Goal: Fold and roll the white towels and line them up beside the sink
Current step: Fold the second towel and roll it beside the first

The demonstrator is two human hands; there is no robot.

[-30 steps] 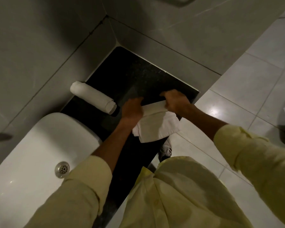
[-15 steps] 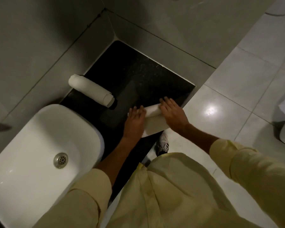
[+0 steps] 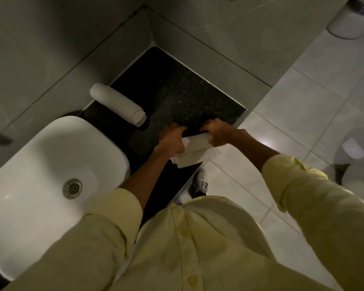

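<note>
A white towel (image 3: 194,151) lies partly rolled at the front edge of the black counter (image 3: 177,91). My left hand (image 3: 171,139) grips its left end and my right hand (image 3: 216,132) grips its right end. The rolled part sits between my hands, and a flat tail hangs over the counter's edge toward me. A finished rolled white towel (image 3: 118,106) lies on the counter against the wall, just beyond the white sink (image 3: 40,164).
Grey tiled walls meet in a corner behind the counter. A pale tiled floor (image 3: 303,101) lies to the right, with my shoe (image 3: 201,182) below the counter's edge. A white bin (image 3: 349,17) stands at the top right, another white object (image 3: 357,156) at the right.
My hands went from lying flat on the towel to curling around its two ends. The roll has come closer to the counter's front edge, with the tail hanging off.
</note>
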